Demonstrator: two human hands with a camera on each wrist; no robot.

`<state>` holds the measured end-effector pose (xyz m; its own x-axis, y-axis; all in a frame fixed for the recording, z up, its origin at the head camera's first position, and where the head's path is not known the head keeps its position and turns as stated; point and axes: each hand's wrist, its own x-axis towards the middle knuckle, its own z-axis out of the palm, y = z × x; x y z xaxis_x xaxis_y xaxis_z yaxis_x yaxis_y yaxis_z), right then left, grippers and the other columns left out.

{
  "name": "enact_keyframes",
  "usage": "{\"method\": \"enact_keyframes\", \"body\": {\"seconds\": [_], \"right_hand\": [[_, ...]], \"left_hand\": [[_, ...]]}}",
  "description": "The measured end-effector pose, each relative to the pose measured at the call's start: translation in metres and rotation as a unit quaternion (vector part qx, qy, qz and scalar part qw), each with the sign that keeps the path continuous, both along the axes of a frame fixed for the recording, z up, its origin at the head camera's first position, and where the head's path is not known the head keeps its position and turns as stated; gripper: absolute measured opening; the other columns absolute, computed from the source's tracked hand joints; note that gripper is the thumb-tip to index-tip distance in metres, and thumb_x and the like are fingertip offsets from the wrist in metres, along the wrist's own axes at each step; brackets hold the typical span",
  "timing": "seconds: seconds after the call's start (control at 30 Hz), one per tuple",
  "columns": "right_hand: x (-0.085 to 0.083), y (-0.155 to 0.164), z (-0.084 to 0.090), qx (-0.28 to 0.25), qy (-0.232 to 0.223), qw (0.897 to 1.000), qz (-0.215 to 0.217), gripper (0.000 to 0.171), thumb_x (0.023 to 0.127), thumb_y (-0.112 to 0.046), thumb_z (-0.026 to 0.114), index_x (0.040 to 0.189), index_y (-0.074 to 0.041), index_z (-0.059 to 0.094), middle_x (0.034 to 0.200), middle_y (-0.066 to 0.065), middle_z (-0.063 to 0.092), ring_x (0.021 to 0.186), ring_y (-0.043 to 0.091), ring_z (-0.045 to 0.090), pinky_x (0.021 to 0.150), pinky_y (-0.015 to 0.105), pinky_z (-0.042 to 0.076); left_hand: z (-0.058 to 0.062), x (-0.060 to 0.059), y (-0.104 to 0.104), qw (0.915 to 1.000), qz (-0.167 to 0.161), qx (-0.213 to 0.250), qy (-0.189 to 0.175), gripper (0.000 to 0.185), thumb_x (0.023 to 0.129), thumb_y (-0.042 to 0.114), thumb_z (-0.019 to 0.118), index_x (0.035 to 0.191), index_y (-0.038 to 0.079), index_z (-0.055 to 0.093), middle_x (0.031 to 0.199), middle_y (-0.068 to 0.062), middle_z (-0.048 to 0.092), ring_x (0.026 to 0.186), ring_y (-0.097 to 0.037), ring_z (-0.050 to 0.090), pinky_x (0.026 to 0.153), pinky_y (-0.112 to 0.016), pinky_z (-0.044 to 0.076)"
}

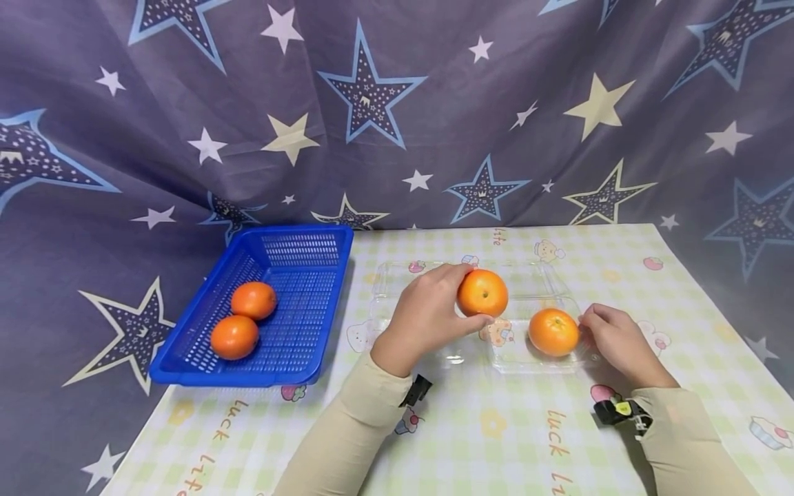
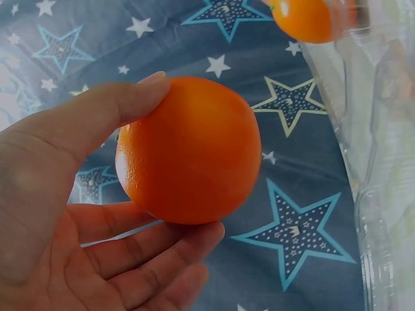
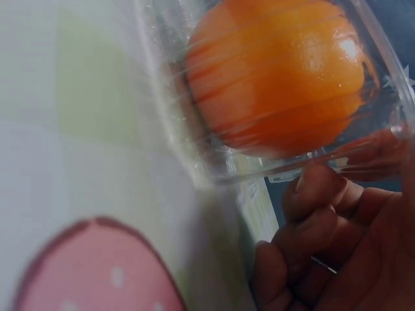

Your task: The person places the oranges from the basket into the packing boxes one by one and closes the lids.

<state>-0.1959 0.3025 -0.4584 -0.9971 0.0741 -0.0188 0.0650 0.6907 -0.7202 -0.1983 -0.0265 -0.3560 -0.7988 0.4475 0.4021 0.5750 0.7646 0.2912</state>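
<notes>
The left hand (image 1: 428,310) grips one orange (image 1: 482,294) between thumb and fingers, over the clear container (image 1: 530,368); the right hand (image 1: 623,341) pinches its right edge — a second orange (image 1: 554,332) sits inside, near that edge. If that pinch slackens, the thin plastic could skid under landing fruit.

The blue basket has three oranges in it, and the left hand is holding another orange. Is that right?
Not quite. The blue basket has two oranges in it, not three, as the head view shows. The left hand is indeed holding another orange.
</notes>
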Motion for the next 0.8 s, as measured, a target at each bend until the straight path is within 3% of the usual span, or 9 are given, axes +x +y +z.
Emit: {"method": "enact_keyframes", "body": {"seconds": [0.3, 0.53, 0.8], "right_hand": [[-0.003, 0.001, -0.002, -0.002, -0.003, 1.0, 0.002, 0.039, 0.108, -0.028, 0.034, 0.094, -0.005, 0.062, 0.079, 0.009, 0.054, 0.076, 0.024, 0.05, 0.066, 0.031, 0.04], [-0.004, 0.002, -0.002, -0.006, -0.005, 1.0, 0.005, 0.04, 0.108, -0.028, 0.034, 0.095, -0.005, 0.063, 0.08, 0.01, 0.055, 0.078, 0.024, 0.051, 0.067, 0.031, 0.04], [-0.004, 0.004, 0.0, -0.01, -0.012, 1.0, 0.003, 0.039, 0.108, -0.028, 0.035, 0.096, -0.004, 0.063, 0.081, 0.01, 0.054, 0.079, 0.025, 0.05, 0.066, 0.031, 0.04]], "left_hand": [[-0.012, -0.001, 0.011, 0.9996, -0.01, -0.007, -0.024, 0.07, 0.078, 0.053, 0.086, 0.132, 0.015, 0.065, 0.121, 0.001, 0.072, 0.104, -0.014, 0.069, 0.087, -0.032, 0.058], [-0.023, -0.002, 0.02, 0.9993, -0.03, -0.004, -0.021, 0.069, 0.076, 0.051, 0.089, 0.13, 0.014, 0.066, 0.118, 0.001, 0.072, 0.1, -0.014, 0.069, 0.085, -0.031, 0.057], [-0.037, -0.003, 0.036, 0.9983, -0.046, -0.032, -0.013, 0.065, 0.078, 0.052, 0.087, 0.127, 0.015, 0.066, 0.113, 0.001, 0.072, 0.095, -0.013, 0.069, 0.081, -0.028, 0.057]]}}
